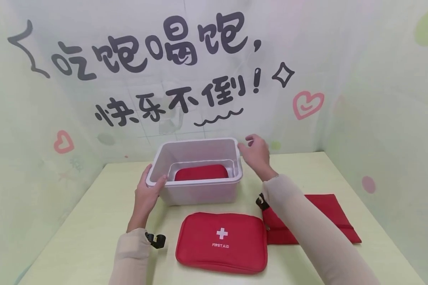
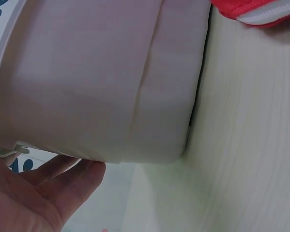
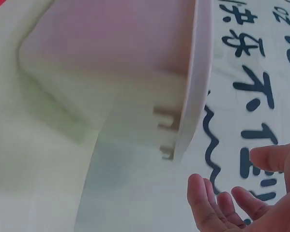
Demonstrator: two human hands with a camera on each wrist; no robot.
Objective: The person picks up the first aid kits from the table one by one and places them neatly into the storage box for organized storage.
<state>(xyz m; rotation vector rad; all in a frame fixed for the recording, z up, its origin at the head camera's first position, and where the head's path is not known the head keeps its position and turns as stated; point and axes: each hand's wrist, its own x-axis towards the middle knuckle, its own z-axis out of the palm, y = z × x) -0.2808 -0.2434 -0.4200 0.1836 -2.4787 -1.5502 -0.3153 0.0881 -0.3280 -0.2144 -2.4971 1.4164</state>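
Note:
A white plastic box (image 1: 199, 190) stands open in the middle of the table, with a red pouch (image 1: 201, 173) lying inside it. My left hand (image 1: 150, 187) cups the box's front-left corner, thumb along the front rim and fingers straight against the left side. In the left wrist view those fingers (image 2: 62, 176) lie flat just under the box (image 2: 101, 82) rim. My right hand (image 1: 254, 149) hovers by the back-right corner. In the right wrist view its fingers (image 3: 217, 205) are loosely bent, apart from the box (image 3: 135, 63) rim, holding nothing.
A red first-aid pouch (image 1: 221, 242) with a white cross lies in front of the box. A flat red bag (image 1: 329, 215) lies to the right, partly under my right forearm. The pale green table (image 1: 89, 225) is walled in by printed backdrops on three sides.

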